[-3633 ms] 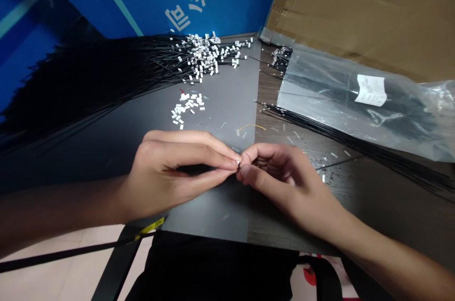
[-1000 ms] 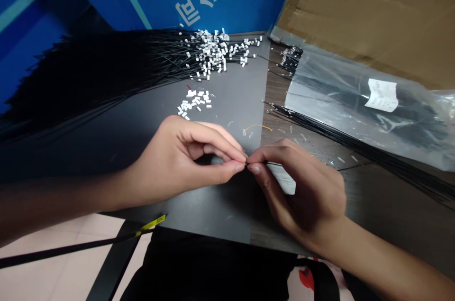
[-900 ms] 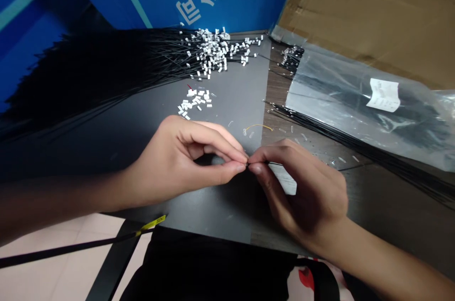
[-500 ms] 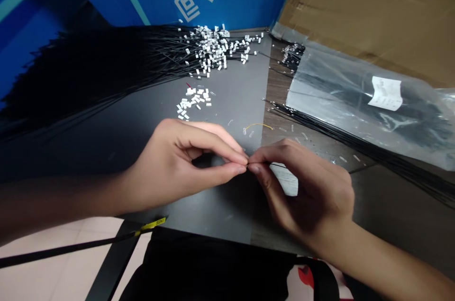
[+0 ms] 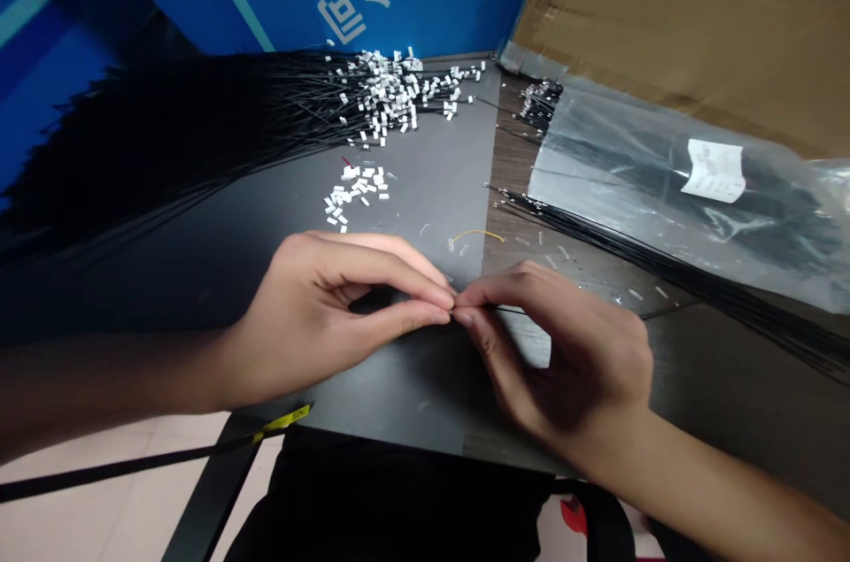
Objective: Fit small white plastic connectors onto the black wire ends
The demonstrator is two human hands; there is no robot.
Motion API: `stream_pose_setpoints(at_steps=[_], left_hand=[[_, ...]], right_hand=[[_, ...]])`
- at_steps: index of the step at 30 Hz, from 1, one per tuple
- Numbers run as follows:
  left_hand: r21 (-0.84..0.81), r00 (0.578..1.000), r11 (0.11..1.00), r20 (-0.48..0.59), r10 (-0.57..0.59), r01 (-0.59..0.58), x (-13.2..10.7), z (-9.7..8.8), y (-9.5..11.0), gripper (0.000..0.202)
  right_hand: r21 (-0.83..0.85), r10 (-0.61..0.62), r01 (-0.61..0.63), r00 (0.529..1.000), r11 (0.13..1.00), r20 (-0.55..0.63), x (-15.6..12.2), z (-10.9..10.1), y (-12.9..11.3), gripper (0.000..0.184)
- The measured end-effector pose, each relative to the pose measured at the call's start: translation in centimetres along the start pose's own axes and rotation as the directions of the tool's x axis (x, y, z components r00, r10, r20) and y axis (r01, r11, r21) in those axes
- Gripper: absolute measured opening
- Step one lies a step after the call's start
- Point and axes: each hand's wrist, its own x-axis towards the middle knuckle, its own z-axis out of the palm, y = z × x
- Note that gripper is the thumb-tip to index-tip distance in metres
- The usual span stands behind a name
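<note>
My left hand [image 5: 332,305] and my right hand [image 5: 571,350] meet fingertip to fingertip over the dark table [image 5: 219,252]. My right thumb and forefinger pinch the end of a thin black wire [image 5: 508,310] that runs off to the right. The left thumb and forefinger are pinched shut against that wire end; what they hold is too small to make out. A small pile of loose white connectors [image 5: 351,192] lies just beyond the left hand.
A big fan of black wires tipped with white connectors [image 5: 385,93] spreads across the back left. A clear plastic bag of black wires [image 5: 670,181] with a white label lies at right, with a loose wire bundle [image 5: 664,265] before it. Blue board and cardboard stand behind.
Since 3.6 s ago my right hand has turned so that its thumb and forefinger point left, with the wire showing between them. In the last second both hands have hardly moved.
</note>
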Motion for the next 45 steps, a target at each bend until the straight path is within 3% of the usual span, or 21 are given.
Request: stream_pose_setpoints(at_steps=[2,5,9,14,19,26,35,45], left_hand=[[-0.152,0.995,0.984,-0.008,-0.100,0.098,0.1,0.0,-0.1,0.027],[-0.330,0.964,0.907,0.064,-0.257,0.264,0.3,-0.2,-0.4,0.030],[-0.376,0.921,0.841,0.168,-0.352,0.390,0.6,-0.6,-0.9,0.024],[-0.410,0.894,0.795,0.216,-0.392,0.447,1.0,-0.8,-1.3,0.018],[-0.362,0.902,0.827,0.209,-0.378,0.430,0.9,-0.7,-1.5,0.015],[-0.282,0.950,0.908,0.138,-0.280,0.309,0.6,-0.4,-1.3,0.013],[-0.303,0.919,0.872,0.213,-0.331,0.384,0.9,-0.4,-1.2,0.017],[-0.204,0.953,0.936,0.159,-0.259,0.288,0.7,-0.1,-1.0,0.018]], right_hand=[[0.041,-0.018,0.020,0.999,0.999,-0.034,-0.1,0.1,0.1,0.014],[0.071,-0.027,0.032,0.997,0.997,-0.067,-0.2,0.3,0.2,0.016],[0.054,-0.033,0.037,0.997,0.998,-0.063,-0.4,0.5,0.6,0.014],[-0.027,-0.087,0.086,0.996,0.996,-0.035,-0.2,0.5,0.9,0.014],[-0.113,-0.093,0.093,0.996,0.989,0.008,-0.2,0.3,0.8,0.011],[0.002,0.072,-0.072,0.996,0.997,0.048,-0.5,0.4,0.1,0.011],[-0.070,0.027,-0.023,0.998,0.997,0.048,-0.1,0.2,0.5,0.010],[-0.123,-0.051,0.058,0.997,0.991,0.058,-0.2,0.7,0.4,0.011]])
